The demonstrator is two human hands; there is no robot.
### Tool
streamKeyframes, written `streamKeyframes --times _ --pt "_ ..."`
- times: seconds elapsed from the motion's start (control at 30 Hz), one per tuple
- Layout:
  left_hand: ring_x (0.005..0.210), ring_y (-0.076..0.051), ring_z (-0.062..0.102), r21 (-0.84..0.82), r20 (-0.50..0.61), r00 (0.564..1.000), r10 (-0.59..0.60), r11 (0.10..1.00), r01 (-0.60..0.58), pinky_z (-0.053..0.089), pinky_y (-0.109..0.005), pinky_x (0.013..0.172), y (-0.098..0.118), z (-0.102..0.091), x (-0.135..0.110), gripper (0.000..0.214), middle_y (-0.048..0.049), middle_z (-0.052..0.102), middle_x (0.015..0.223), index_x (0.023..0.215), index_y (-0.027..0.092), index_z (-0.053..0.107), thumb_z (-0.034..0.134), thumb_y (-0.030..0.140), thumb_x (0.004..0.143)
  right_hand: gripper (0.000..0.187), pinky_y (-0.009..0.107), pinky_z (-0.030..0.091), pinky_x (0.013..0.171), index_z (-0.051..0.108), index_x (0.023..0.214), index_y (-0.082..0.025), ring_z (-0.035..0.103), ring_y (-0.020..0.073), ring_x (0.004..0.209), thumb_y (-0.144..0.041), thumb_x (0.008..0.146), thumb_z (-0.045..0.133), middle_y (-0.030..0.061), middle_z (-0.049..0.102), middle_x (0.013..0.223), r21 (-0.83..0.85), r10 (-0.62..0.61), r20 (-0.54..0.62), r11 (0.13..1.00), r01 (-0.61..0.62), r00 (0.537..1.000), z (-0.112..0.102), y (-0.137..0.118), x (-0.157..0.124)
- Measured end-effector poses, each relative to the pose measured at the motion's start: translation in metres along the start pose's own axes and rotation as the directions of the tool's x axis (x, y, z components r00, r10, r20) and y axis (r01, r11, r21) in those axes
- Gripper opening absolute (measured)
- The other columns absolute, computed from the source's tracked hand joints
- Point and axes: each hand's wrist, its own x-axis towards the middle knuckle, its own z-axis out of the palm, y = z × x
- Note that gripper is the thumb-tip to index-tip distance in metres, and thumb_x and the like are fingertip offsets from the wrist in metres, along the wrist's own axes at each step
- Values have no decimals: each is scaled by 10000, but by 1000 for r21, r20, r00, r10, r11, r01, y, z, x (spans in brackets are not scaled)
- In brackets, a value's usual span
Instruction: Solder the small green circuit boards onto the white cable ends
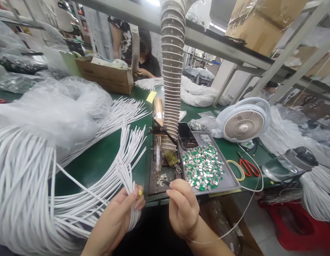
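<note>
My left hand [114, 220] grips a bundle of white cables [127, 177], and their loose ends fan out upward past my thumb. A great mass of the same cable [23, 177] spreads across the lower left. My right hand [182, 209] pinches a small dark pointed item [167, 183], too small to identify. Its tip is close to the scorched metal base of a bench-mounted soldering fixture [158, 170]. Just beyond my right fingers lies a metal tray [229, 181] heaped with small silver-and-green pieces [203, 167], and a phone [187, 136] rests on it.
A ribbed fume hose [172, 71] rises behind the fixture. A white fan [243, 124], red-handled scissors [249, 167] and bagged cable coils stand on the green bench [100, 156]. A co-worker [147, 64] sits beyond a cardboard box [104, 75]. Metal shelving runs overhead.
</note>
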Motion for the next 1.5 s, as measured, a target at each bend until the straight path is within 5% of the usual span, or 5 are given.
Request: streamKeyframes --times 0.47,0.7,0.93,1.33,1.5 --pt "554 -96 367 6 -14 1000 -2 1000 2 377 -218 539 -1 -1 0 214 30 505 628 688 180 661 786 354 682 323 360 615 703 576 1124 -223 683 205 831 -80 842 509 82 693 895 61 -167 137 985 160 976 -6 6 -5" --pt "561 -105 379 18 -4 1000 -18 1000 18 378 -223 546 -2 -1 0 206 31 501 599 700 184 663 769 361 701 293 357 589 802 566 1108 -151 644 196 938 -47 878 418 127 642 964 -108 246 111 966 -234 963 11 2 14" --pt "561 -103 371 35 -23 1000 9 999 -8 377 -225 550 -2 0 0 217 33 508 617 689 189 660 773 374 693 378 465 534 919 470 1264 -111 540 259 1179 -67 900 378 199 580 1198 -183 213 131 965 -188 968 6 -3 10" --pt "552 -101 341 55 -47 995 88 995 -85 352 -235 539 -5 3 0 209 31 487 624 684 181 660 763 361 709 248 275 561 578 625 968 -197 626 160 636 -249 958 382 44 625 705 189 307 73 930 -315 949 -51 -2 -10" --pt "531 -94 313 100 -53 986 156 984 -150 334 -242 525 -9 1 1 252 31 484 626 675 182 662 773 408 682 361 255 514 414 679 919 -213 591 156 485 -430 941 391 48 610 663 360 490 12 811 -461 872 -60 12 -51"
